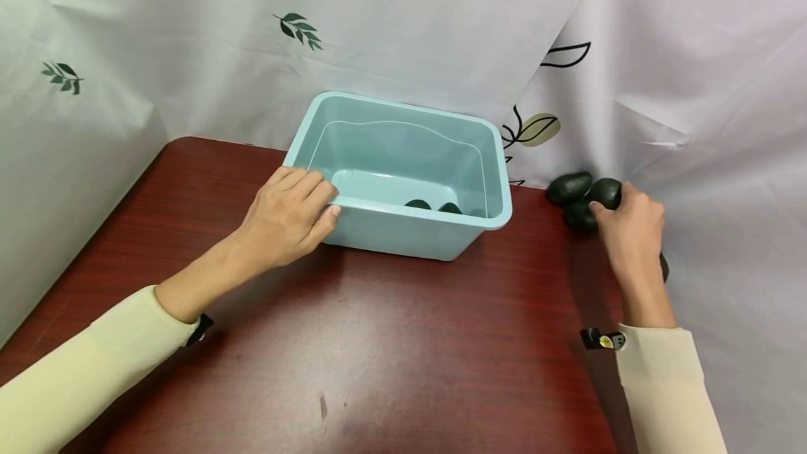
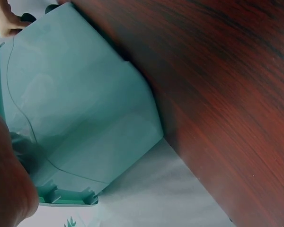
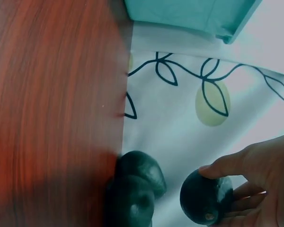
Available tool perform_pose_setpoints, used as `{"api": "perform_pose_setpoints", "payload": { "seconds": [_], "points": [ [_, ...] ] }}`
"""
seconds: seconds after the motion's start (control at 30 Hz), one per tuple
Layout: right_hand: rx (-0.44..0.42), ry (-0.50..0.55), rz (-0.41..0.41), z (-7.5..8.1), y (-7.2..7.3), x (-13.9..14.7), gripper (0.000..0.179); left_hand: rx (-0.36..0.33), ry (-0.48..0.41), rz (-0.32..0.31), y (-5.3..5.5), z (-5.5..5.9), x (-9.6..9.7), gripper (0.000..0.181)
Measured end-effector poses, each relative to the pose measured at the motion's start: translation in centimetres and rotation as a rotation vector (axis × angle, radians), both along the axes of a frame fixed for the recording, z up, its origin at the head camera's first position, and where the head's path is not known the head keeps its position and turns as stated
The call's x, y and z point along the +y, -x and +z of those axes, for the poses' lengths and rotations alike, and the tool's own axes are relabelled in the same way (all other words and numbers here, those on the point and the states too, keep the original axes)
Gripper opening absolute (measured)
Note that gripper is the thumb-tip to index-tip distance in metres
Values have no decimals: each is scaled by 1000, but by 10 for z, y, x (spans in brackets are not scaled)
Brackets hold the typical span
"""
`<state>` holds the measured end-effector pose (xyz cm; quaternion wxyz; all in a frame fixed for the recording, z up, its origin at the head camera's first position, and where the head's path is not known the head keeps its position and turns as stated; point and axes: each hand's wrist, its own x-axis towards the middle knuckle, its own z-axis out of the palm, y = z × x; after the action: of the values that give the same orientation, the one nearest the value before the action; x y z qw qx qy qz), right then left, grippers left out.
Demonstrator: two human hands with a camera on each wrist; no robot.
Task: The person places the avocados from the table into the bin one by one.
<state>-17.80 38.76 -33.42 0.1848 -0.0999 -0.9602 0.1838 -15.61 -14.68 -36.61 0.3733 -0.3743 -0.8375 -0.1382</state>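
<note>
A light blue plastic bin [image 1: 397, 233] stands on the table, with two dark avocados [image 1: 417, 204] partly visible inside behind its front wall. My left hand [image 1: 286, 212] grips the bin's rim at the near left corner, fingers curled over the edge. At the table's right side, my right hand [image 1: 633, 230] holds a dark green avocado [image 3: 199, 198] between thumb and fingers, raised off the table in the right wrist view. Beside it lie two more avocados [image 1: 569, 188], touching each other. Another avocado [image 1: 664, 268] shows partly behind the right wrist.
The dark red wooden table [image 1: 391, 342] extends in front of the bin. A white leaf-printed cloth [image 1: 403, 26] hangs behind the table and along both sides, close to the bin's back and to the avocados on the right.
</note>
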Motion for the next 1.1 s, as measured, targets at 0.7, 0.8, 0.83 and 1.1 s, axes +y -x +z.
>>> {"api": "perform_pose_setpoints", "payload": {
  "seconds": [0.7,0.8,0.83,1.1],
  "points": [
    [149,-22,114,17,5,-30,33,12,-2,-3,0,0,1,36],
    [173,-25,129,17,5,-36,31,10,-2,-2,0,0,1,37],
    [176,-22,134,18,5,-38,29,9,-1,-3,0,0,1,37],
    [172,18,166,22,3,-54,29,-2,-1,-1,0,0,1,35]
  ]
}}
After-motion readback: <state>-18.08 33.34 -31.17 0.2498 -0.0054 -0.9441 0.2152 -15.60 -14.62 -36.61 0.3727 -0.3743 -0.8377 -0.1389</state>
